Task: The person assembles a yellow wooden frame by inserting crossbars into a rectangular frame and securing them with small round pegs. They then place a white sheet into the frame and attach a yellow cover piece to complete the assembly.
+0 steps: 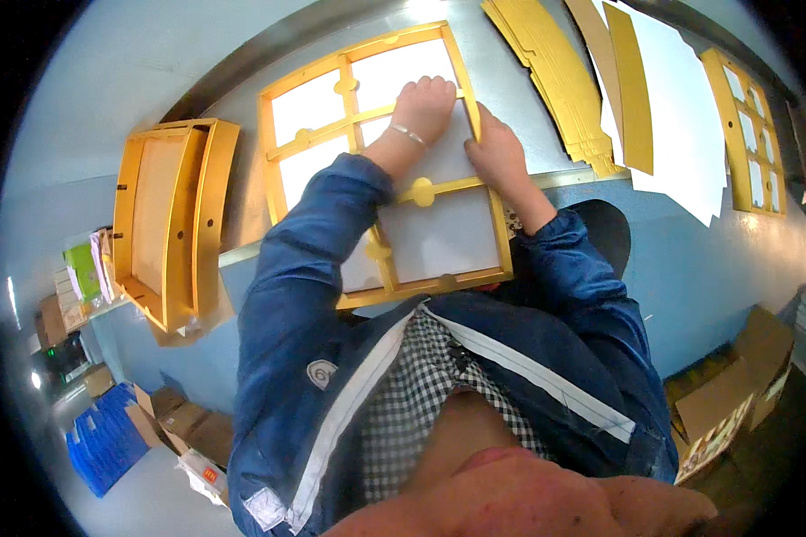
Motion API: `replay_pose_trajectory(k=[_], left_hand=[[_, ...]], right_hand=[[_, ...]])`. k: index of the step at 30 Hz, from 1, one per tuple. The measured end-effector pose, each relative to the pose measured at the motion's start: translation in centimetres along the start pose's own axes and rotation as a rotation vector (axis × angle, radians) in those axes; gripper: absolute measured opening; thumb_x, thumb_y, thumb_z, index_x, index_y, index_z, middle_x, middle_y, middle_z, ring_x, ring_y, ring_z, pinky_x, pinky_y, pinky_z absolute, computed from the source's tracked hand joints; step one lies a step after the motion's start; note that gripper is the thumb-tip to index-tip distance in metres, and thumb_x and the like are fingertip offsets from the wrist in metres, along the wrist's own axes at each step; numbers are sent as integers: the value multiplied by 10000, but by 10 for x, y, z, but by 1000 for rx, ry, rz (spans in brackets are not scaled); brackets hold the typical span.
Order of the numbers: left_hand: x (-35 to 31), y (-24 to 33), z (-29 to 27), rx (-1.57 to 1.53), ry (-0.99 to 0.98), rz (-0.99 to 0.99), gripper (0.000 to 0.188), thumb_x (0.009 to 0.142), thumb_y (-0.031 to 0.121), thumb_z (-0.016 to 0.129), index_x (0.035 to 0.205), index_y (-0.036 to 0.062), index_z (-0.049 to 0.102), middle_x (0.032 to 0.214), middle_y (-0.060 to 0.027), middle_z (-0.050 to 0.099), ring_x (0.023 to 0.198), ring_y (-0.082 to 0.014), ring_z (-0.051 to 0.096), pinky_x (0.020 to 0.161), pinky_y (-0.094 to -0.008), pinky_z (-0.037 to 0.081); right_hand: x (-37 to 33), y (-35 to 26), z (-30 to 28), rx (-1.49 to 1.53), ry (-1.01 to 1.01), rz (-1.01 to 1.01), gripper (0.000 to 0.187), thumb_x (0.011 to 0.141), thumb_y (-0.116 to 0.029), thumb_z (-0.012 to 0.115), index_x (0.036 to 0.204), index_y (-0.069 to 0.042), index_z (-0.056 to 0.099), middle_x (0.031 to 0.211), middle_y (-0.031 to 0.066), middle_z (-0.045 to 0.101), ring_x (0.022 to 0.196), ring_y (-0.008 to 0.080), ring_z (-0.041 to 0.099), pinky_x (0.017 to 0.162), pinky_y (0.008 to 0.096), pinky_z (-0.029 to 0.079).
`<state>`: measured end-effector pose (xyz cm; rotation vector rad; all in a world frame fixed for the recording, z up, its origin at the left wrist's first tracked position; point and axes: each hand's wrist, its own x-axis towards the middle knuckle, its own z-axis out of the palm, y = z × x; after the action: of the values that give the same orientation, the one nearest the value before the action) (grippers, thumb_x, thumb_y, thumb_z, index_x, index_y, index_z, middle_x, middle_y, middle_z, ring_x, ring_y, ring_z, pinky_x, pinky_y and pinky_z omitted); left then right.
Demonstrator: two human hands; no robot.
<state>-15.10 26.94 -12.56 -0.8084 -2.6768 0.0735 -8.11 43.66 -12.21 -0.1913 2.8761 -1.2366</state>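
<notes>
A large yellow divided tray [265, 183] lies tilted before me, its lower edge against my body. Yellow divider strips [342, 82] split it into several compartments with white bottoms, and rounded tabs sit along the strips. My left hand [424, 112], a bangle at its wrist, is closed over a cross strip near the tray's right side; its fingertips are hidden. With the thumb inside and the fingers outside, my right hand [500, 150] grips the right wall of the tray.
Two stacked yellow trays [161, 215] stand at the left. Folded yellow card strips [555, 80], white sheets [667, 107] and another divided yellow tray [750, 134] lie to the right. Cardboard boxes [734, 394] stand low right; blue folded sheets [103, 438] sit low left.
</notes>
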Motion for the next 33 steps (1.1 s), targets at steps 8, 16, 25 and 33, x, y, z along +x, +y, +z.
replay_pose_trajectory(k=[8,16,25,33], left_hand=[[13,-7,-1,-147,-196,49,67,878,124,575,893,61,594,863,-129,632,857,-305,658,753,-407,559],[5,-15,10,-188,-84,108,92,894,109,575,927,51,638,950,-157,664,911,-331,665,816,-422,560],[0,-13,5,-186,-96,73,114,912,144,582,955,55,639,945,-126,678,925,-297,676,804,-401,560],[-16,-21,-57,-305,39,-161,570,886,356,671,1335,22,562,1335,-191,595,1284,-331,534,1116,-442,384]], right_hand=[[2,4,2,17,-35,-32,640,782,-133,638,1397,-30,491,1051,256,671,970,437,646,865,515,530],[5,13,3,136,-31,-54,640,778,-114,612,1406,-101,490,1084,257,656,1030,456,617,906,537,501],[1,3,-1,157,-61,0,680,768,-88,597,1437,-121,480,1144,274,642,1081,450,611,954,516,486],[9,-2,-15,-280,90,-273,747,836,-226,675,1452,80,382,1353,302,534,1248,428,527,1060,524,415]])
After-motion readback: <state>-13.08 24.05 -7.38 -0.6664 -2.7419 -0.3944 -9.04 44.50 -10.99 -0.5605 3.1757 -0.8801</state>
